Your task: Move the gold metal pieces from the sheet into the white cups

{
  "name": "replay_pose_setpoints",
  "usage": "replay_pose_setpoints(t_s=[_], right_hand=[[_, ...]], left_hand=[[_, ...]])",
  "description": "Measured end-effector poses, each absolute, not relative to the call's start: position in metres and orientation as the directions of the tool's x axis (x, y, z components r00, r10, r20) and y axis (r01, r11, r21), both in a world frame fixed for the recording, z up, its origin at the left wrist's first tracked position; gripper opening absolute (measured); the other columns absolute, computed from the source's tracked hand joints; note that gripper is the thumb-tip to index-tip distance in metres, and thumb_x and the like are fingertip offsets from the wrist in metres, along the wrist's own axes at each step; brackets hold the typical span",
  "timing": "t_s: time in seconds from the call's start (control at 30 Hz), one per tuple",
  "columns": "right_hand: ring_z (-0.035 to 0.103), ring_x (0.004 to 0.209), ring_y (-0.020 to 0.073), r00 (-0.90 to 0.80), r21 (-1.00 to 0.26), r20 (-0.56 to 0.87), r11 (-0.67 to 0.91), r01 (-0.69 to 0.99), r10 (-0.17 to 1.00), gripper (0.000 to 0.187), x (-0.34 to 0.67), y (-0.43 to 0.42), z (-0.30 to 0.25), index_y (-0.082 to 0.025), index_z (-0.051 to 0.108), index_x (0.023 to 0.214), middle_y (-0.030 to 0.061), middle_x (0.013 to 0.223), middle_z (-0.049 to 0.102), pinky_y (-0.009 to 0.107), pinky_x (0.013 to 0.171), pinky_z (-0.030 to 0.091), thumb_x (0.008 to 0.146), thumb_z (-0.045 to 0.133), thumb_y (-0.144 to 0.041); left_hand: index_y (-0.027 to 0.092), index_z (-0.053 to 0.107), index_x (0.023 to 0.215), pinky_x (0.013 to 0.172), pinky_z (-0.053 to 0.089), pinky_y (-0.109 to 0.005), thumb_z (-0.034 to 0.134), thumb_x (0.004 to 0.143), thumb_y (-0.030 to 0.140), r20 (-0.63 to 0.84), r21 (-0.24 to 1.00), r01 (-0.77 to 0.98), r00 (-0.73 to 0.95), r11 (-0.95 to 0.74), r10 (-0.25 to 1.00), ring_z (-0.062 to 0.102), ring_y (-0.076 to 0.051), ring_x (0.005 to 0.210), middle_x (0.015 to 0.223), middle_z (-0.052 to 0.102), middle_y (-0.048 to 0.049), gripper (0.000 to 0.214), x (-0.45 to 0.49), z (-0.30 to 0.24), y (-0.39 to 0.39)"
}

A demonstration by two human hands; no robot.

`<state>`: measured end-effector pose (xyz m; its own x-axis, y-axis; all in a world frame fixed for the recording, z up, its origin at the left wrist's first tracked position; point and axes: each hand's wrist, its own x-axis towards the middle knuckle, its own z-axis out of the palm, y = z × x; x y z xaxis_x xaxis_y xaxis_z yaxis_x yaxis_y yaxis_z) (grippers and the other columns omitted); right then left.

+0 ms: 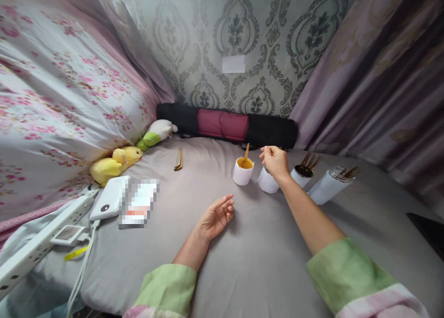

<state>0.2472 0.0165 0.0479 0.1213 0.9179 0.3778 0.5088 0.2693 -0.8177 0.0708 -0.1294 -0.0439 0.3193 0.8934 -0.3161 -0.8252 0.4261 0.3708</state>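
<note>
My right hand (274, 162) is over the second white-wrapped cup (268, 183), with its fingers bent together. It covers most of that cup's mouth, and anything between the fingertips is hidden. To its left stands a white-wrapped cup (243, 173) with a yellow inside and wooden chopsticks (247, 152) upright in it. On the right, a dark-lined cup (301, 175) holds several brown sticks (311, 160). A tilted white-wrapped jar (328, 188) beside it holds more brown sticks. My left hand (215, 217) lies palm up on the grey sheet, fingers apart and loosely bent, with nothing in it.
Gold-coloured utensils (178, 159) lie at the left on the sheet (194, 188). Near them are a white power bank (110, 197), a blurred-out flat item (139, 203), a power strip (41, 239) and plush toys (116, 164). A black-and-maroon long bag (223, 125) lies along the wall.
</note>
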Motion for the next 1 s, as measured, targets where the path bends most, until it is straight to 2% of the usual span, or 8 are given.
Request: replay_pose_setpoints(t_s=[0.57,0.8,1.0], right_hand=[[0.048,0.042,0.0084,0.136,-0.960,0.223,0.192,0.206,0.965,0.039,0.232,-0.050,0.015,-0.018,0.057,0.078,0.0000,0.059,0.057,0.020,0.040,0.037,0.078,0.044,-0.055],[0.047,0.042,0.0085,0.123,-0.980,0.138,0.117,0.162,0.983,0.039,0.225,-0.067,-0.007,-0.018,0.056,0.076,-0.0006,0.058,0.054,0.019,0.039,0.035,0.079,0.042,-0.054],[0.048,0.041,0.0101,0.058,-0.979,0.075,0.062,0.195,0.996,0.041,0.214,-0.086,-0.035,-0.018,0.055,0.073,-0.0007,0.056,0.054,0.022,0.041,0.038,0.080,0.038,-0.055]], left_hand=[[0.010,0.058,0.098,0.055,0.044,-0.017,0.056,0.079,0.014,-0.321,0.372,-0.829,0.307,0.417,0.896,0.055,-0.007,0.063,0.079,0.060,-0.0053,0.020,0.071,-0.044,-0.130],[0.009,0.058,0.100,0.056,0.044,-0.017,0.055,0.079,0.013,-0.299,0.353,-0.836,0.325,0.420,0.897,0.055,-0.007,0.064,0.080,0.060,-0.0051,0.022,0.070,-0.045,-0.131],[0.009,0.058,0.099,0.054,0.043,-0.017,0.054,0.079,0.013,-0.304,0.353,-0.837,0.321,0.419,0.897,0.055,-0.007,0.063,0.080,0.060,-0.0053,0.020,0.071,-0.043,-0.132]])
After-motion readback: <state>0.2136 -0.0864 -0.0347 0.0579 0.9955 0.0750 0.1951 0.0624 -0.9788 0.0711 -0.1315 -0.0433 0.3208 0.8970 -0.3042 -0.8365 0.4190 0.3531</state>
